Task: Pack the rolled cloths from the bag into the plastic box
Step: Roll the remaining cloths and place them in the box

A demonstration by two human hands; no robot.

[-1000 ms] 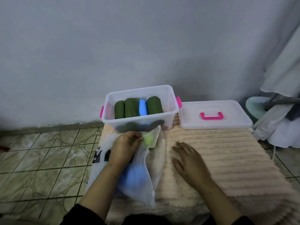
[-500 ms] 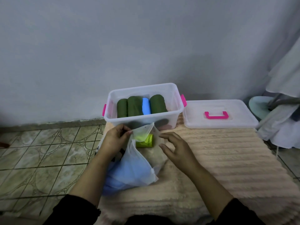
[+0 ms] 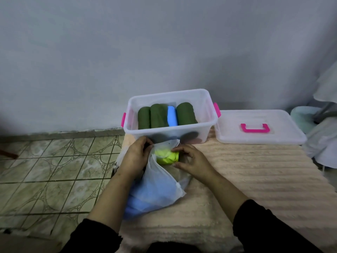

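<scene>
- Left hand (image 3: 135, 156) pinches the upper edge of the bag (image 3: 155, 190) at its mouth and holds it open; fingers curled on the plastic.
- Right hand (image 3: 189, 159) is at the bag mouth, fingers curled round the right end of the yellow-green roll (image 3: 166, 157); looks like a grip, though how firm it is cannot be told.
- The roll sits just inside the bag mouth, between the two hands, long axis roughly left-right, right end out toward the right hand.
- Right hand is the nearer one for the pull; left is busy with the bag.
- Plastic box (image 3: 207, 106) stands just beyond the bag mouth, near wall almost touching the bag edge.
- Box holds three dark green rolls (image 3: 158, 115) and one blue roll (image 3: 172, 115), all lying near-to-far, packed toward the left.
- Open room in the box is on the right side, past the rightmost green roll; likely the slot for this one.
- Judgement: roll must come out to the right, lift over the near rim, and turn to lie near-to-far like the others.
- More blue cloth (image 3: 145, 196) shows through the bag lower down, so packing is partway done.
- Lid (image 3: 259, 128) lies flat to the right of the box, out of the path.
- All on a ribbed peach mat (image 3: 255, 170); its left edge runs under the bag, tiled floor (image 3: 54, 161) beyond, so the bag could slip off left.
</scene>
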